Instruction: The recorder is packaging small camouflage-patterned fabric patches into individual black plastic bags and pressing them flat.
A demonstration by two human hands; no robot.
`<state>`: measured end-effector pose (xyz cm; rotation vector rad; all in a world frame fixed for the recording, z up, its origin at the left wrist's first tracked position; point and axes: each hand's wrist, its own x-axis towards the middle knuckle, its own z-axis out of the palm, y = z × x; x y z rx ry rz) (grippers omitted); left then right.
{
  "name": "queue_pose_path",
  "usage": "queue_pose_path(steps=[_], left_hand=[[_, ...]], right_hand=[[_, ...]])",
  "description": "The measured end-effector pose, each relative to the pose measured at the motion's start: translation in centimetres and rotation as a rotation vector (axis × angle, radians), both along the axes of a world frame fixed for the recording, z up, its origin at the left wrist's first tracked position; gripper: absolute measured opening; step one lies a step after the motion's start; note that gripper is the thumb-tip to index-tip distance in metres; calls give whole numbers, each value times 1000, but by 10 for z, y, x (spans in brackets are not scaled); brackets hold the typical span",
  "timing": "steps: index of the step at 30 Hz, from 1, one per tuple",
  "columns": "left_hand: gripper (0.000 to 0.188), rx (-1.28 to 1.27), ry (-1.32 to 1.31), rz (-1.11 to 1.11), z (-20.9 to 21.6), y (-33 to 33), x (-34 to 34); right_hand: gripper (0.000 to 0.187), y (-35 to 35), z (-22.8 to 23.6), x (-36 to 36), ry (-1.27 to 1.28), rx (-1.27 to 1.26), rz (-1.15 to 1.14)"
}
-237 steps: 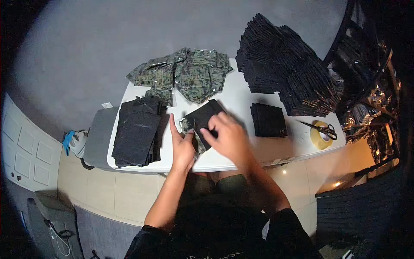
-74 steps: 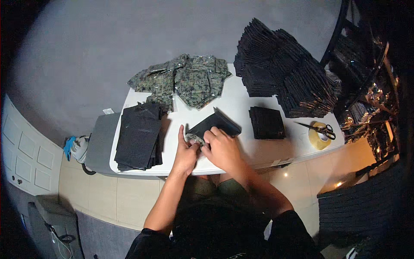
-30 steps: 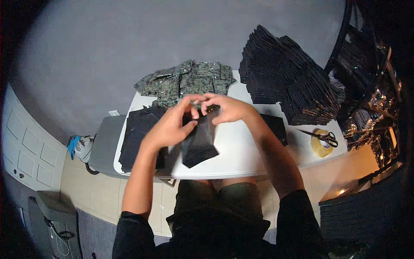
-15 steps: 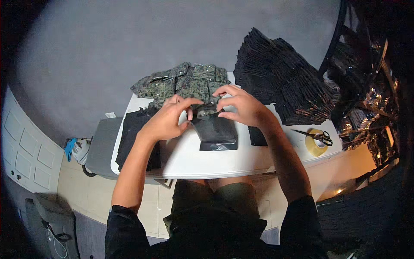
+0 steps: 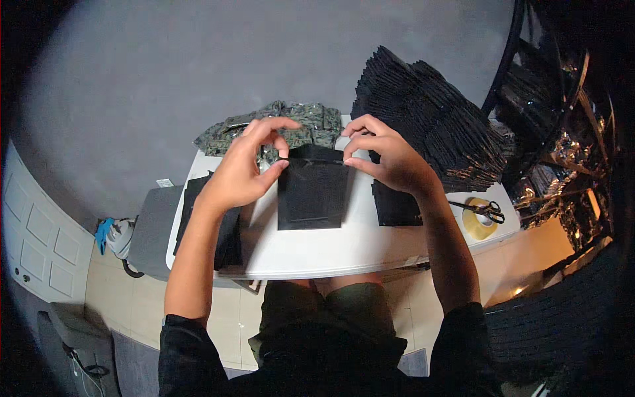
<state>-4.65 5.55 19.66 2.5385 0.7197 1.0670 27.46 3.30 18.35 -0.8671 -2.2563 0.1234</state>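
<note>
A flat dark rectangle, which looks like folded black cloth in a thin clear plastic bag (image 5: 313, 198), lies upright to me at the middle of the white table. My left hand (image 5: 246, 169) pinches the far left corner of the bag between thumb and finger, its other fingers curled above. At the far right corner my right hand (image 5: 391, 159) has a like pinch. The bag's far edge is stretched straight between the two hands, with a dark flap beyond it. Just past my hands sits a heap of camouflage cloth packs (image 5: 231, 132) in shiny plastic.
A tall fanned stack of black folded pieces (image 5: 423, 116) leans at the far right. More black pieces lie at the left (image 5: 225, 238) and right (image 5: 395, 206). Black scissors (image 5: 489, 212) rest on a yellowish tape roll (image 5: 477, 223) near the table's (image 5: 297, 261) right end.
The bag's far edge, loose and crumpled before, is now pulled taut and flat. My hands have drawn slightly apart, closing onto its corners.
</note>
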Motion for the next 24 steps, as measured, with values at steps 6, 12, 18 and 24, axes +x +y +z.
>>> queue_pose_path(steps=[6, 12, 18, 24], left_hand=[[61, -104, -31, -36, -13, -6, 2], [65, -403, -226, -165, -23, 0, 1], [64, -371, -128, 47, -73, 48, 3], [44, -195, 113, 280, -122, -2, 9]], right_hand=[[14, 0, -11, 1, 31, 20, 36], [10, -5, -12, -1, 177, -266, 7], [26, 45, -61, -1, 6, -176, -263], [43, -9, -131, -5, 80, -193, -221]])
